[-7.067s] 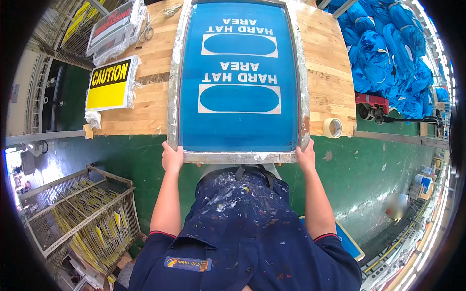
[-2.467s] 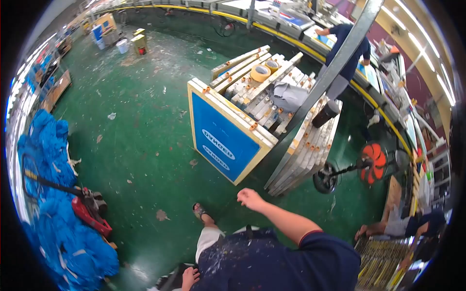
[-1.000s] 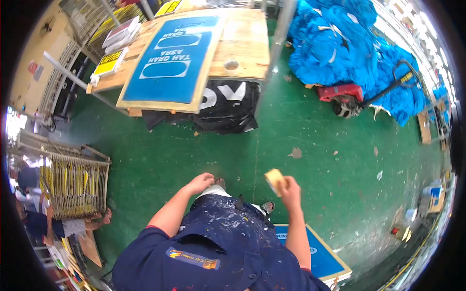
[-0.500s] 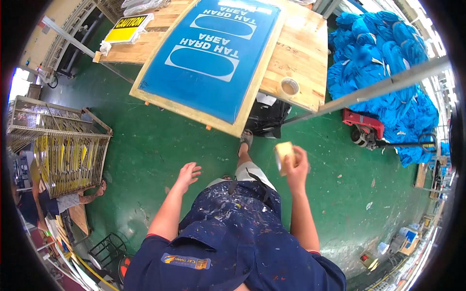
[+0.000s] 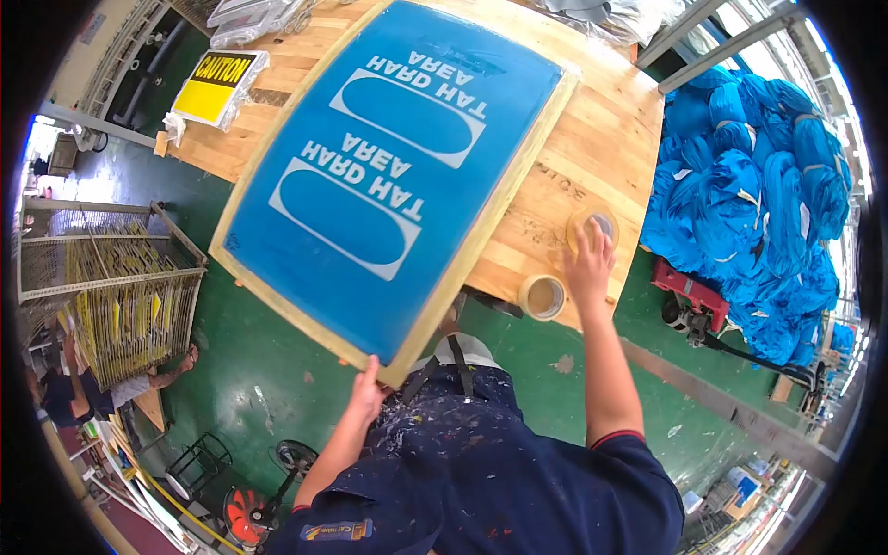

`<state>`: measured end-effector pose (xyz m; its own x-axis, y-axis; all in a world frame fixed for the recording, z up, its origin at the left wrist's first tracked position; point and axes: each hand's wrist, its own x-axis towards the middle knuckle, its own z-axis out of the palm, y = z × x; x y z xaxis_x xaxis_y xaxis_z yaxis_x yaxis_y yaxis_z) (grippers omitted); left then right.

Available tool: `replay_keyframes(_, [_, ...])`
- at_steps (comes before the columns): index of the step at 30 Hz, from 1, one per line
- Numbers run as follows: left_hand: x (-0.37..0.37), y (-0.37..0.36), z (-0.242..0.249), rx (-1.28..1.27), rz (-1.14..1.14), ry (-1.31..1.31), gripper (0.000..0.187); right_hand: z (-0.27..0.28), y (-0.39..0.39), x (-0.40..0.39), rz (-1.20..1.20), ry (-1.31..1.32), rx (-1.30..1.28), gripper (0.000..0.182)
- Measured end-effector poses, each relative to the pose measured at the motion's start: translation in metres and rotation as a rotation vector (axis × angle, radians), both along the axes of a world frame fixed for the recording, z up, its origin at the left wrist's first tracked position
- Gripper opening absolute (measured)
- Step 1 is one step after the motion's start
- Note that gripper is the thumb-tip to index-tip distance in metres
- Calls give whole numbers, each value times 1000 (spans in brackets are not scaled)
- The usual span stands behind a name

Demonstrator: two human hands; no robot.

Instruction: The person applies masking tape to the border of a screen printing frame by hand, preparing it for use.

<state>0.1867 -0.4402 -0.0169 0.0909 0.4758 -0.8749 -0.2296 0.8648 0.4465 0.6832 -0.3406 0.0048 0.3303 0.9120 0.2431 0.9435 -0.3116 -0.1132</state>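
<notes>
A blue silk-screen (image 5: 370, 213) in a wooden frame (image 5: 499, 217) lies on the table and overhangs its near edge. It carries mirrored-looking "HARD HAT AREA" lettering and two rounded outlines. At the frame's near corner, my left hand (image 5: 367, 398) grips the wood, its index finger or thumb along the edge. On the right of the table, my right hand (image 5: 590, 264) has its fingers over a roll of tape (image 5: 606, 223), which rests on or just above the wood. Closer to me stands another roll of tape (image 5: 542, 297).
A yellow and black CAUTION sign (image 5: 217, 88) in plastic lies on the wooden table (image 5: 583, 139) at left. Blue bundles (image 5: 740, 203) are piled at right by a red pallet jack (image 5: 689, 296). A wire rack (image 5: 111, 277) and another person (image 5: 79, 393) are at far left.
I have come closer to the table. My right hand has carried its roll of tape from above the floor to the tabletop. My left hand has moved from free air onto the frame's corner.
</notes>
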Motion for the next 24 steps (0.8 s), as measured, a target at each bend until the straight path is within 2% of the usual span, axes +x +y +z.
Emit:
replay_keyframes(2, [-25, 14, 2, -35, -29, 121, 72, 1, -11, -18, 211, 129, 28, 57])
replay_keyframes(4, [-56, 28, 4, -61, -46, 187, 73, 17, -29, -60, 385, 246, -169, 58])
replay_keyframes(7, [-88, 50, -2, -104, -113, 239, 73, 17, -49, -83, 294, 112, -413, 61])
replay_keyframes(8, [-100, 49, -16, -114, -140, 233, 73, 7, -50, -82, 285, 63, -399, 62])
replay_keyframes(11, [-105, 48, -14, -149, -150, 188, 72, 23, -13, -67, 247, 418, -177, 59])
replay_keyframes(13, [-101, 54, -10, -143, -123, 187, 72, 30, 39, -37, 294, 350, 50, 57])
replay_keyframes(15, [-96, 50, -8, -125, -74, 235, 72, 26, 102, 15, 224, 194, 150, 58])
replay_keyframes(18, [-73, 53, 3, -52, 131, 214, 73, 1, 183, 112, 24, 98, 87, 59])
replay_keyframes(20, [-68, 44, -26, 84, 285, 200, 70, -28, 204, 167, -57, 71, -49, 61])
replay_keyframes(21, [-67, 42, -37, 157, 363, 195, 69, -42, 215, 179, -89, 34, -122, 62])
replay_keyframes(22, [-53, 45, -28, 202, 409, 259, 68, -38, 225, 164, -111, -62, -68, 63])
replay_keyframes(24, [-49, 41, -22, 107, 343, 499, 73, -15, 227, 118, -166, -259, 41, 66])
